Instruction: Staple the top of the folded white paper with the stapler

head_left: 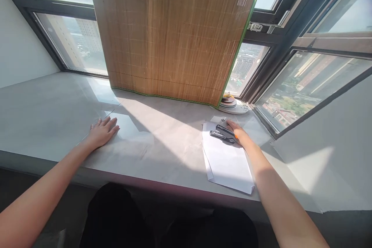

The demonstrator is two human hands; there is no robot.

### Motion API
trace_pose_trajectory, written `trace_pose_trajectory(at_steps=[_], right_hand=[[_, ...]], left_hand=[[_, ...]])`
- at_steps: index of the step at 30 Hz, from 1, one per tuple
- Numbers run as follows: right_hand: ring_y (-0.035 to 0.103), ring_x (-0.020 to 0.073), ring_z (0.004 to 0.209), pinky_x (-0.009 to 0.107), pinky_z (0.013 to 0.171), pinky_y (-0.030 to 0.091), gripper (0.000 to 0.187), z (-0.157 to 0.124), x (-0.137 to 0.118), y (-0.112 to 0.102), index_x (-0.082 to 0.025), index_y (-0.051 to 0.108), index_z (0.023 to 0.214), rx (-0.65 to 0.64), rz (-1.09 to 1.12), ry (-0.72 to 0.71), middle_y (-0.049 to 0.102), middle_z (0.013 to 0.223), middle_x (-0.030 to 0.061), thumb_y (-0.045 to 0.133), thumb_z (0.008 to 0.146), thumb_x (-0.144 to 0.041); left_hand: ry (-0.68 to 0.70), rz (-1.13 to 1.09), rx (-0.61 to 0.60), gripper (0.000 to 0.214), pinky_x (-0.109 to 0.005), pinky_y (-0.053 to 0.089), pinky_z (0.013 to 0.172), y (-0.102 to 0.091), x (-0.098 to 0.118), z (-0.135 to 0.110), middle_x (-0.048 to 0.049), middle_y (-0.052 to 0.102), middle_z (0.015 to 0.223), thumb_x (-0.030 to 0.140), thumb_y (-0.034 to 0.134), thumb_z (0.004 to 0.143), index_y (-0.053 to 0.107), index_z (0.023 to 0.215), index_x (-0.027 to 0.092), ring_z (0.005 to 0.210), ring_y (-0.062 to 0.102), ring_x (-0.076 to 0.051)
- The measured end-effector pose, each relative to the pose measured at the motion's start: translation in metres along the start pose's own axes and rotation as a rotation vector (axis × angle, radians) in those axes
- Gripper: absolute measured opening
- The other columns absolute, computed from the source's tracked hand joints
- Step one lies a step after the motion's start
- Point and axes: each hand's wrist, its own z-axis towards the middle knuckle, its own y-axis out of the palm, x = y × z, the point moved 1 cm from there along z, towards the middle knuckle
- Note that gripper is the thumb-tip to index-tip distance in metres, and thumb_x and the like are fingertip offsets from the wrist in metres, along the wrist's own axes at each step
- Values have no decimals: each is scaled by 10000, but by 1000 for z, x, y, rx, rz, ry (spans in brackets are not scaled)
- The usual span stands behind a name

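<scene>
My left hand (103, 131) lies palm down on the pale stone window sill (162, 155), its fingers spread and nothing in them. Over on the right, my right hand (236, 128) rests beside a black stapler (223, 133), fingers stretched forward. The stapler partly hides that hand, and the two seem to touch. A small orange patch shows where they meet. Beneath the stapler is a stack of white paper sheets (229, 166), slightly fanned at its left edge. Just beyond my right fingertips sits a small metallic item (223, 120), too small to name.
A brown bamboo blind (174, 38) with green edging hangs down to the sill. Several stacked round discs or plates (228, 102) stand behind its right corner. Dark-framed windows (261, 38) meet at the right. The sill's front edge (162, 184) runs above my dark-clothed knees (113, 213).
</scene>
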Motion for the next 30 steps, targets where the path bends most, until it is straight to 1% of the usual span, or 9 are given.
trace_pose_trajectory(at_steps=[2, 8, 12, 15, 18, 20, 24, 28, 30], right_hand=[[590, 370, 1458, 643, 1248, 447, 486, 3, 2, 7, -289, 710, 1336, -19, 26, 17, 706, 1459, 120, 454, 1021, -556], [417, 354, 1609, 643, 1318, 356, 586, 7, -10, 7, -339, 584, 1525, -46, 68, 44, 579, 1630, 65, 580, 962, -504], [412, 384, 1608, 629, 1351, 288, 675, 9, -23, 7, -265, 611, 1517, -177, 2, -11, 508, 1682, 125, 721, 868, -416], [403, 362, 1616, 596, 1359, 269, 664, 13, -47, 15, -205, 584, 1543, -225, -65, 15, 469, 1706, 154, 656, 893, -320], [406, 327, 1619, 555, 1357, 277, 693, 25, -96, 35, -170, 498, 1618, -251, -116, 37, 472, 1707, 148, 548, 930, -234], [502, 332, 1556, 507, 1337, 318, 740, 38, -141, 57, -131, 408, 1677, -294, -148, 63, 485, 1696, 169, 518, 950, -218], [528, 372, 1520, 506, 1277, 368, 720, 67, -239, 111, -87, 339, 1711, -369, -154, 67, 522, 1659, 209, 409, 1005, -208], [481, 369, 1548, 547, 1261, 368, 735, 86, -325, 162, -189, 251, 1754, -420, -109, -24, 447, 1730, 139, 357, 1026, -192], [381, 364, 1608, 655, 1296, 257, 759, 90, -358, 182, -237, 196, 1766, -418, -93, -62, 361, 1779, 111, 342, 1025, -166]], left_hand=[[10, 28, 44, 690, -697, 189, 1310, 1, -9, -7, -133, 255, 1823, 513, 299, 1113, 375, 1718, 190, 1666, 202, -453], [2, 30, 134, 637, -675, 292, 1278, -4, 8, -10, -181, 435, 1723, 505, 368, 1078, 518, 1606, 182, 1593, 362, -416], [29, 0, 161, 621, -681, 318, 1259, -3, 5, -10, -195, 488, 1679, 504, 367, 1059, 561, 1558, 191, 1572, 396, -417], [14, -12, 168, 614, -686, 312, 1257, 0, 3, -10, -187, 492, 1681, 521, 352, 1057, 582, 1532, 206, 1580, 384, -429], [5, -22, 167, 619, -688, 291, 1265, 2, 3, -9, -181, 458, 1710, 529, 351, 1056, 573, 1536, 208, 1594, 365, -431], [-2, -27, 173, 624, -681, 288, 1269, 3, 3, -10, -174, 451, 1716, 530, 356, 1052, 569, 1541, 205, 1598, 358, -434], [2, -31, 182, 608, -663, 295, 1270, 4, 3, -11, -164, 474, 1704, 514, 360, 1049, 580, 1528, 211, 1595, 362, -425], [14, -39, 212, 585, -659, 281, 1273, 5, 3, -13, -168, 489, 1692, 493, 365, 1051, 591, 1517, 220, 1593, 363, -420], [13, -38, 220, 581, -651, 274, 1277, 5, 3, -13, -170, 493, 1688, 491, 375, 1051, 595, 1514, 218, 1589, 367, -423]])
